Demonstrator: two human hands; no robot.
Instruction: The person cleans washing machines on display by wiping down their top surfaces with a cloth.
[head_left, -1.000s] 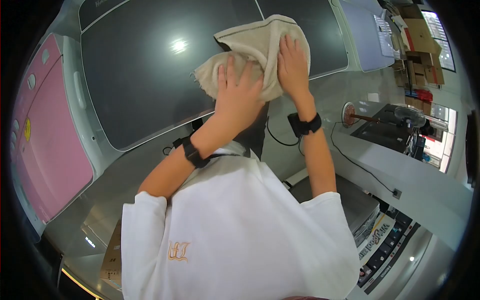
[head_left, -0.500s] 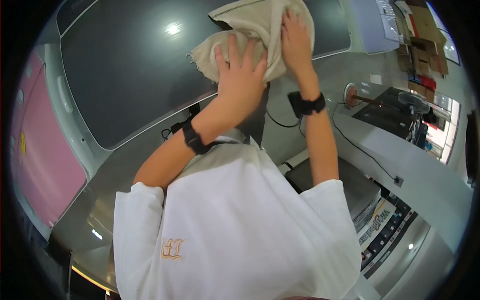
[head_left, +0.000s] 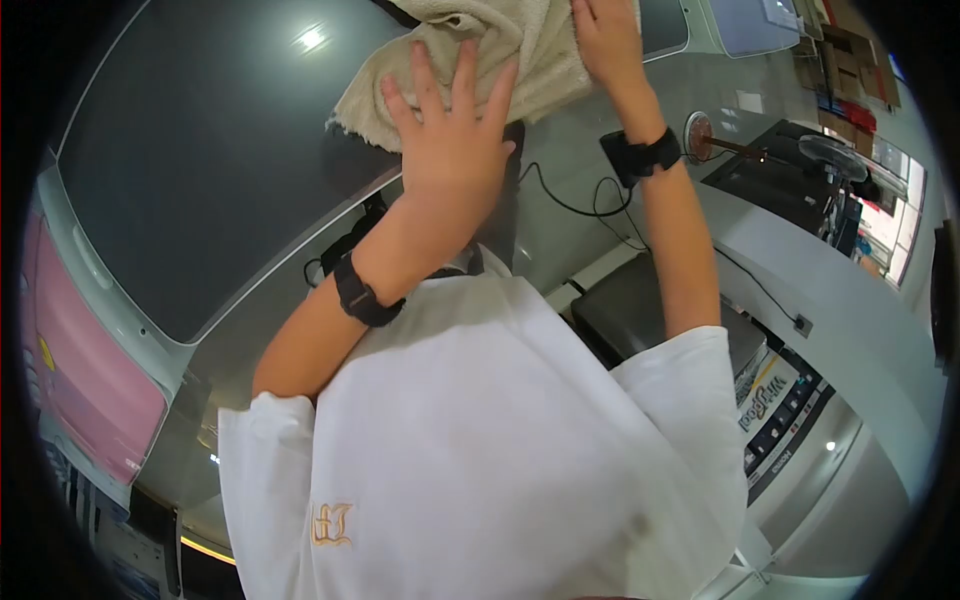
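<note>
Atop dark panel point(head_left: 220, 150), left hand point(head_left: 450, 150) spread on beige cloth point(head_left: 545, 60); right hand point(head_left: 612, 45) touching cloth, grip unclear.

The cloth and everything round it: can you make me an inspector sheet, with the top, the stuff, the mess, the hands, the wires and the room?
Surface: dark panel, shiny, with a bright light reflection and a pale edge.
Job's things: cloth, beige, crumpled, lying on the panel, partly out of the picture.
Clutter: boxes at the far right, a red thing near them.
Left hand: on the cloth, fingers spread.
Right hand: at the cloth's right part, cut off by the picture's top.
Cables: black cord curving near the floor; another leads to a plug.
Surroundings: pink machine at left, fan at right.
</note>
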